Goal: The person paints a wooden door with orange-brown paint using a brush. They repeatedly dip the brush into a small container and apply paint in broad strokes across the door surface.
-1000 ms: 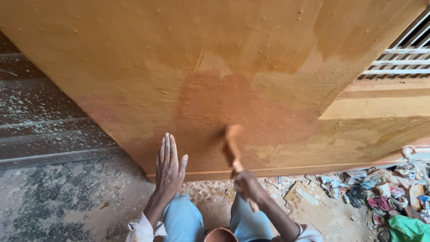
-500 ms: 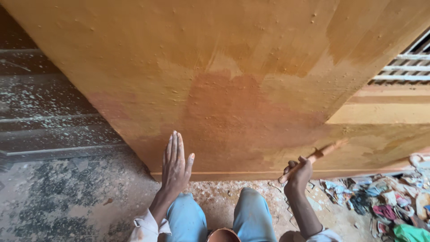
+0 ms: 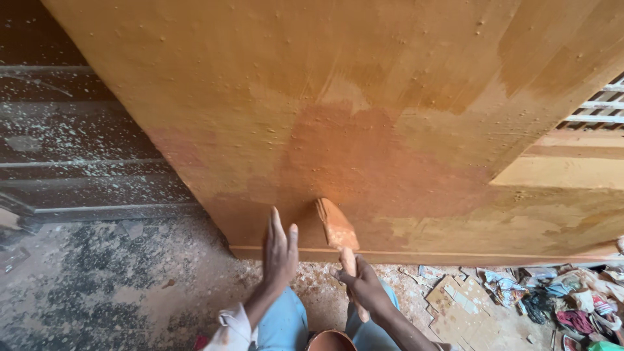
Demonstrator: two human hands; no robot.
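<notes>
So from the head cam, looking down: my right hand [image 3: 364, 286] was wrapped tight around the handle of a wide paintbrush [image 3: 337, 224], bristles pressed against the lower part of the big wooden panel [image 3: 390, 97], just above its bottom edge. My left hand [image 3: 279, 250] was flat and open, fingers together, resting against the panel right beside the brush, holding nothing. Progress-wise, I'd guess it was partway: there was a darker, reddish-orange patch [image 3: 364, 162] in the middle-lower stretch that looked freshly coated, while the upper part and the right side were a lighter yellowish tone with streaks, so plenty of surface seemed left to cover. The strip along the bottom right looked patchy too. An orange-brown pot [image 3: 331, 341] sat between my knees at the frame's bottom edge; couldn't see what was in it. The floor [image 3: 97, 292] was grey, gritty and speckled with pale spatter. Off to the right on the floor lay a flattened piece of brown cardboard [image 3: 458, 305] with pale squares on it, and past that a heap of crumpled colourful rags and wrappers [image 3: 572, 299], pink, blue and green, too small to make out any labels.
</notes>
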